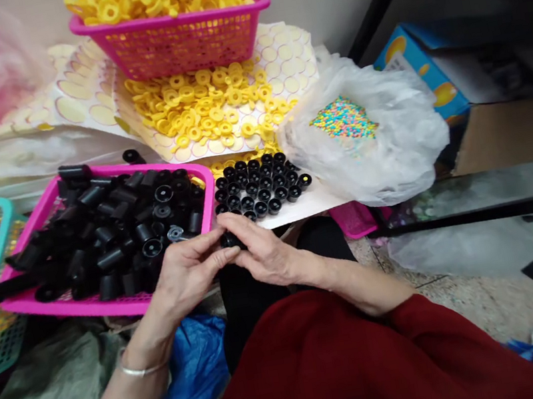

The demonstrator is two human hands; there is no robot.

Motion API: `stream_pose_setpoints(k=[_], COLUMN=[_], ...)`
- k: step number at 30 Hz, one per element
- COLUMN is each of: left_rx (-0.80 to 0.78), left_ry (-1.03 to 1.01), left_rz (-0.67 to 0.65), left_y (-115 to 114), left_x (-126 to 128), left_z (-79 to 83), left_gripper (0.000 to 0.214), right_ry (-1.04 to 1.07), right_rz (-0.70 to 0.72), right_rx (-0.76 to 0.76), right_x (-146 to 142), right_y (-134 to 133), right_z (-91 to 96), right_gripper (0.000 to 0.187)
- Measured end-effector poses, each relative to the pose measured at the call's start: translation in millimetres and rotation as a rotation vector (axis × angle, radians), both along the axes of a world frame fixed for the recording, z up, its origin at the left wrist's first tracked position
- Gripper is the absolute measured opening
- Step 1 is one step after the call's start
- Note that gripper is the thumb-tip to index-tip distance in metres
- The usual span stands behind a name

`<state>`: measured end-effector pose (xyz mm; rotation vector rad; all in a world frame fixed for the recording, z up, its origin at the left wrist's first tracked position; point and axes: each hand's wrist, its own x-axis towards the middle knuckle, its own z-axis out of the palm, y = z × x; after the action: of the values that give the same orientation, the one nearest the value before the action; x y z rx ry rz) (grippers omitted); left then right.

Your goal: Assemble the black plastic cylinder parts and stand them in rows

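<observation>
Red sleeve (333,364) up front. Left hand (190,272) and right hand (264,250) both pinch one small black cap (229,239) at the white board's (298,206) near edge. If a fingertip slips, I reckon it'd topple the standing caps (259,187) just beside it.

Head camera, single view: worn on the head, aimed forward and down, close over the lap.

No second view to share ground. The grip, where the left hand (183,266) and right hand (265,253) pinch a black cap (229,239), sits just below frame centre, near the lens. Left of the grip and slightly beyond: pink tray (91,307). Straight beyond the grip: standing black caps (260,190), then yellow rings (204,105), then the pink basket (181,44) at the top edge. Right and beyond the grip: plastic bag (391,153). Nearer than the grip: red garment (333,364) along the bottom edge.
</observation>
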<state>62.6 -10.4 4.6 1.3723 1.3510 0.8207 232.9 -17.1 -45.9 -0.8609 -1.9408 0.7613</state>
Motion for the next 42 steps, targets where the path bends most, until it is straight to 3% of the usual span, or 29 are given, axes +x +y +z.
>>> stream_pose_setpoints(k=[3,5,7,10,12,15,19,21,24,27,30,33,37,42], left_rx=[-0.015,-0.048,-0.014,0.167,0.279,0.331,0.276,0.266,0.261,0.265,0.204,0.217,0.337,0.328], left_ry=[0.008,0.038,0.108,0.170,0.212,0.341,0.571,0.697,0.834,1.001,1.063,1.038,0.871,0.326], left_rz=[0.091,0.082,0.029,-0.022,0.050,0.289,0.564,0.512,0.450,0.334,0.225,0.220,0.347,0.456], left_y=[-9,-14,-15,-11,-4,19,67,91,118,133,138,136,121,93], left_x=[23,36,43,36,19,-27,-103,-135,-161,-163,-159,-160,-163,-142], left_z=[-22.2,-33.3,-37.1,-27.6,-16.0,-3.8,-1.2,0.2,5.8,10.3,8.9,3.2,-1.7,3.5], left_gripper=[0.060,0.072,0.072,0.063,0.052,0.036,0.029,0.026,0.026,0.022,0.019,0.019,0.031,0.046], right_ry=[-0.027,-0.031,-0.057,-0.091,-0.055,-0.010,0.016,0.006,0.021,0.011,-0.089,-0.214,-0.263,-0.179], right_rz=[0.015,-0.006,-0.133,-0.466,-0.657,-0.820,-0.859,-0.851,-0.821,-0.821,-0.838,-0.842,-0.805,-0.578], right_rx=[-0.044,-0.076,-0.057,-0.056,-0.054,-0.098,-0.155,-0.147,-0.182,-0.189,-0.098,0.034,0.164,0.187], right_x=[8,17,29,54,75,106,127,129,128,129,127,122,105,67], right_y=[-10,-15,-18,-12,-6,5,20,27,32,27,15,4,0,17], right_z=[-11.7,-18.4,-25.4,-39.1,-51.8,-74.5,-96.9,-100.6,-101.0,-100.6,-96.8,-85.6,-61.8,-25.9], right_gripper=[0.052,0.047,0.037,0.028,0.029,0.034,0.042,0.047,0.056,0.061,0.055,0.045,0.035,0.022])
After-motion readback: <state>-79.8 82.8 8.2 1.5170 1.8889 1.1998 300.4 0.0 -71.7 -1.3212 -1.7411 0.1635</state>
